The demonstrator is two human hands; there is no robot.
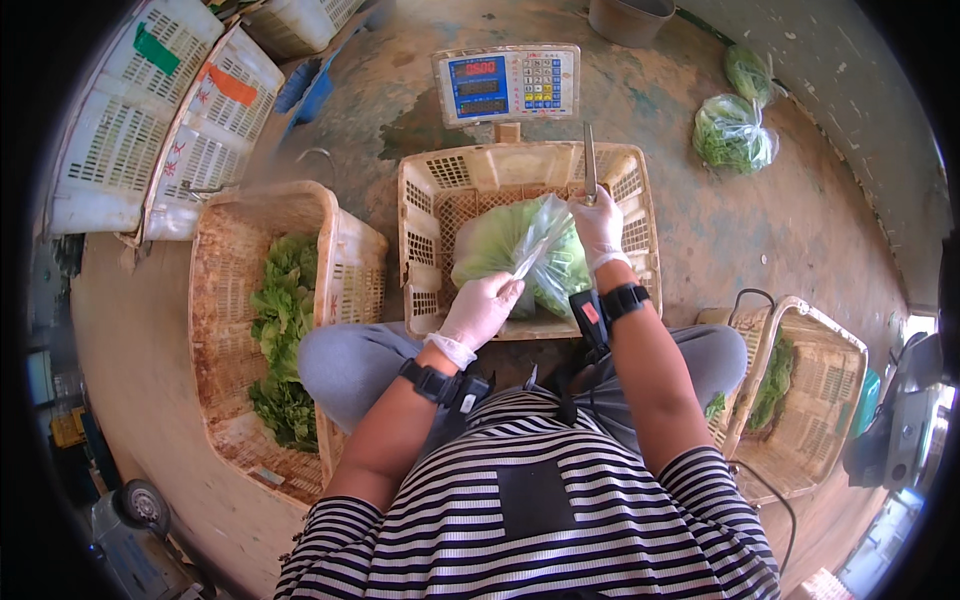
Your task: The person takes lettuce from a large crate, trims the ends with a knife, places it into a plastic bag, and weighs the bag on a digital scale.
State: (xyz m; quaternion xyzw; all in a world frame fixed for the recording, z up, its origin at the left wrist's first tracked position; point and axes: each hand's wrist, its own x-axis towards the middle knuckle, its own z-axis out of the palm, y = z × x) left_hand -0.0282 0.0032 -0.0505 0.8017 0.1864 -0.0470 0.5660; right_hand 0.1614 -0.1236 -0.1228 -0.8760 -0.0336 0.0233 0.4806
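A clear plastic bag of pale green leafy vegetables (487,240) lies inside a dirty cream plastic crate (517,161) in front of me. My left hand (484,307), in a thin translucent glove, grips the bag's gathered plastic neck. My right hand (600,229), gloved too, holds a narrow metal-bladed tool (589,157) that points away from me. Its fingers are also at the far end of the twisted plastic; whether they pinch it is hard to tell. The tool's handle is hidden in that hand.
Beyond the crate stands a scale display (510,82) with lit digits. Leafy greens (285,330) fill part of a tall crate (225,375) at left; another crate (817,442) stands at right. Bagged greens (731,135) and a bucket (630,21) sit on the floor farther off.
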